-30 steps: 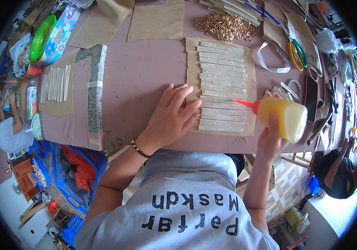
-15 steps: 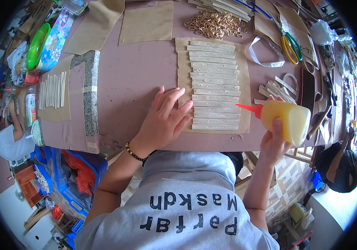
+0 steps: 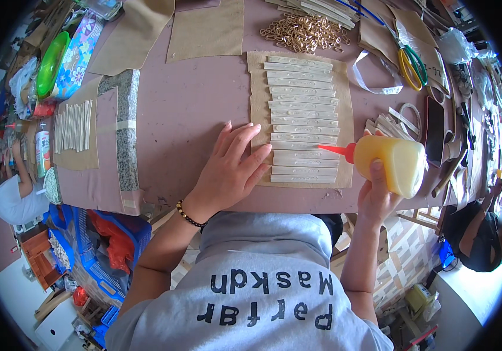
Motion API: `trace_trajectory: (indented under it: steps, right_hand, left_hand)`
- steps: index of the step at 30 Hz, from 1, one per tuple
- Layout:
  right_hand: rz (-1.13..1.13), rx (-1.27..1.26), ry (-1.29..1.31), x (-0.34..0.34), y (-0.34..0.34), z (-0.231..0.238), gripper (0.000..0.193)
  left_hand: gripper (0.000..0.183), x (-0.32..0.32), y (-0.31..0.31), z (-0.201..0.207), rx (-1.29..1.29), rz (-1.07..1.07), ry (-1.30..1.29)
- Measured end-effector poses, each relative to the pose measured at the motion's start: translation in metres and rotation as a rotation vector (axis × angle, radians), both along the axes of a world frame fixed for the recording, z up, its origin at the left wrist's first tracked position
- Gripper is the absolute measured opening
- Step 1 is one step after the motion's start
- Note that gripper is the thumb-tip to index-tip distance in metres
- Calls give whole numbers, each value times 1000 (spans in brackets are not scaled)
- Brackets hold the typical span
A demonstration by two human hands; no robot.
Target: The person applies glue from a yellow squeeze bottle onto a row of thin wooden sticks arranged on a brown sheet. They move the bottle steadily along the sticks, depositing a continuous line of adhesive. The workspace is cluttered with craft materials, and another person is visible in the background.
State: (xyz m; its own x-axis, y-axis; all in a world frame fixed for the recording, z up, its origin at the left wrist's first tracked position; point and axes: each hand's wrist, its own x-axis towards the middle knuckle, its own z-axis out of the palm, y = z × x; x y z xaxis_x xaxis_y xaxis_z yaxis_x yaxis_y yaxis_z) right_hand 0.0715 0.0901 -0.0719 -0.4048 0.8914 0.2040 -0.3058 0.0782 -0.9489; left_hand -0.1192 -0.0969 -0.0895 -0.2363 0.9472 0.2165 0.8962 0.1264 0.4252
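A tan sheet (image 3: 344,117) lies on the table, carrying a column of several pale narrow strips (image 3: 302,106) laid crosswise. Wet-looking clear streaks run along the upper strips. My right hand (image 3: 377,199) is wrapped round a squeeze bottle (image 3: 391,167) of yellowish liquid, tilted on its side. Its red nozzle points left, with the tip over or touching a strip in the lower half of the column; I cannot tell which. My left hand (image 3: 233,161) rests with fingers apart at the left ends of the strips, fingertips touching the sheet and a strip end.
Beyond the sheet is a pile of gold metal rings (image 3: 303,33). To the right are scissors (image 3: 413,67), a white tape loop (image 3: 374,76), loose strips (image 3: 388,124) and a dark phone (image 3: 434,130). More strips (image 3: 74,127) lie at left. People sit at both sides.
My right hand has moved the bottle left, so the nozzle tip has gone from the strips' right ends to nearer their middle. My left hand stays in place.
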Motion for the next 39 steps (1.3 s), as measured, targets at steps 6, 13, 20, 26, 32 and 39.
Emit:
trace_trajectory:
  steps: [6,13,20,26,32,39]
  right_hand:
    - [75,33,-60,-21,-11,5,51]
    - [169,37,-71,-37,-22,5,51]
    - [229,5,-63,-49,-33,5,52]
    - [254,35,-91,-49,-33,6,50]
    - [230,16,-72,-44,-33,9,50]
    - [228,38,-107,-45,-33,9,53]
  left_hand:
    - [32,0,-1,-1,27,-2,-22]
    - [30,-1,0,-3,64,2,-30]
    - [28,-2,-1,-3,71,-4,-36]
    - [27,-2,-1,-3,74,0,-30]
    - [27,-2,-2,-4,90,1,-41]
    - [27,-1,-1,-5,97,4,-35]
